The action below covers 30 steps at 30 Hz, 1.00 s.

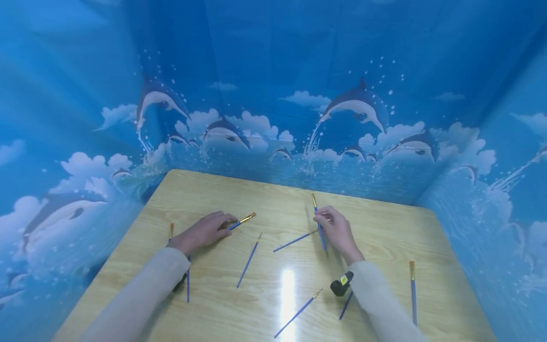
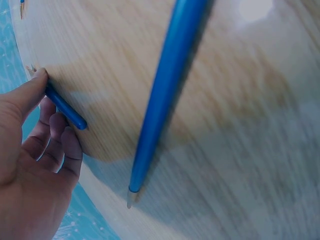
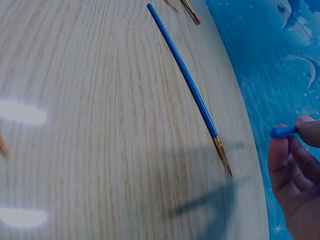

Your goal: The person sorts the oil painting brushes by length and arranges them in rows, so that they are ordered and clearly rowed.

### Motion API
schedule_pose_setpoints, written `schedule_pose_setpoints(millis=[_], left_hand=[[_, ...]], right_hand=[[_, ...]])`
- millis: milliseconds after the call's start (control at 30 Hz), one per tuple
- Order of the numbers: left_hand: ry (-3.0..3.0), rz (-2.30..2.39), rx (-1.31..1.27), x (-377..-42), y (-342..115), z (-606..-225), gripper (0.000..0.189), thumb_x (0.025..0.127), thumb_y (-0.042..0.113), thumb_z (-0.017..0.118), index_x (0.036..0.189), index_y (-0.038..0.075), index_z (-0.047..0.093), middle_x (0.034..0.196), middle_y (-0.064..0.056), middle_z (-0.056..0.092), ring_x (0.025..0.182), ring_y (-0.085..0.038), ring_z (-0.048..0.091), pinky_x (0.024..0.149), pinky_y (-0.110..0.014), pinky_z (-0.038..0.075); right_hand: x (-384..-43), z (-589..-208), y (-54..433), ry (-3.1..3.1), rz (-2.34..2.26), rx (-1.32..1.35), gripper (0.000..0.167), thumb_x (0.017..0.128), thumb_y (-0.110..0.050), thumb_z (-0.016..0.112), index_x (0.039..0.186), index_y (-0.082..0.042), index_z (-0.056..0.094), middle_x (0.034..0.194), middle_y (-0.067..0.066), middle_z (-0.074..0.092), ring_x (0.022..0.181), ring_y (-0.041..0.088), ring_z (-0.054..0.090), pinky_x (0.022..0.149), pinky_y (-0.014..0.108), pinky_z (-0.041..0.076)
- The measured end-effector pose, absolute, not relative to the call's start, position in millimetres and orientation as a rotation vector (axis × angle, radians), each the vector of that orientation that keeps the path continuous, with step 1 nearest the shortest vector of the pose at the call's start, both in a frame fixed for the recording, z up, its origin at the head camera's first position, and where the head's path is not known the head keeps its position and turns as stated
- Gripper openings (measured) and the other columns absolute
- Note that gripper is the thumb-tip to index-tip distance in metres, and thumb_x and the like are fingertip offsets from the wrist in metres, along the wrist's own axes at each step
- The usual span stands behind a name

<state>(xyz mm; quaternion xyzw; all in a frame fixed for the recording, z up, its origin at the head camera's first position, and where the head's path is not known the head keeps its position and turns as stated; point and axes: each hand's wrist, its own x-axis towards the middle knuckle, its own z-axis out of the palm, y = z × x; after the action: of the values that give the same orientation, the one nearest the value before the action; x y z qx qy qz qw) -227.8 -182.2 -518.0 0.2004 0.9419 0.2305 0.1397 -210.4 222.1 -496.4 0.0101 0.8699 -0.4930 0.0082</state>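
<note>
Blue and glossy along their handles, the left paintbrush (image 1: 242, 221) and right paintbrush (image 1: 321, 233) are probably handling light, stiff and slightly slippery, with soft bristles that could splay. The left hand (image 1: 209, 229) is pinching its brush between thumb and fingers at the left part of the bench (image 1: 376, 228), while the right hand (image 1: 337, 232) is pinching its own above the far side; gripping the handle behind the metal collar is likely sparing the tips.

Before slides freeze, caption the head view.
Left hand and right hand each hold a slim blue-handled paintbrush over a pale wood-grain table, other brushes scattered around.
</note>
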Motion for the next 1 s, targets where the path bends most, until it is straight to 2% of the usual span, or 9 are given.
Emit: schedule_pose_setpoints(millis=[367, 700, 1000], left_hand=[[2.728, 0.648, 0.563, -230.0, -182.4, -520.2, 0.043, 0.108, 0.024, 0.07, 0.149, 0.016, 0.063, 0.108, 0.002, 0.065, 0.098, -0.013, 0.061, 0.092, -0.041, 0.056], [2.7, 0.696, 0.596, -229.8, -185.2, -519.7, 0.041, 0.109, 0.024, 0.068, 0.149, 0.017, 0.063, 0.106, 0.003, 0.063, 0.095, -0.011, 0.058, 0.087, -0.039, 0.053], [2.699, 0.688, 0.588, -229.7, -184.5, -520.8, 0.042, 0.108, 0.026, 0.069, 0.149, 0.018, 0.063, 0.108, 0.003, 0.064, 0.097, -0.012, 0.06, 0.09, -0.04, 0.055]], right_hand=[[-220.0, -496.4, 201.8, 2.524, -1.617, -0.045, 0.039, 0.107, -0.008, 0.065, 0.145, -0.005, 0.062, 0.137, 0.021, 0.067, 0.106, 0.032, 0.075, 0.09, 0.041, 0.067], [-233.1, -498.9, 183.8, 2.438, -1.734, 0.0, 0.039, 0.106, -0.007, 0.068, 0.144, -0.002, 0.063, 0.137, 0.025, 0.066, 0.093, 0.019, 0.075, 0.089, 0.04, 0.068], [-243.8, -501.2, 159.8, 2.428, -1.739, 0.037, 0.039, 0.104, -0.004, 0.07, 0.142, 0.0, 0.063, 0.136, 0.025, 0.066, 0.09, 0.021, 0.074, 0.083, 0.035, 0.068]])
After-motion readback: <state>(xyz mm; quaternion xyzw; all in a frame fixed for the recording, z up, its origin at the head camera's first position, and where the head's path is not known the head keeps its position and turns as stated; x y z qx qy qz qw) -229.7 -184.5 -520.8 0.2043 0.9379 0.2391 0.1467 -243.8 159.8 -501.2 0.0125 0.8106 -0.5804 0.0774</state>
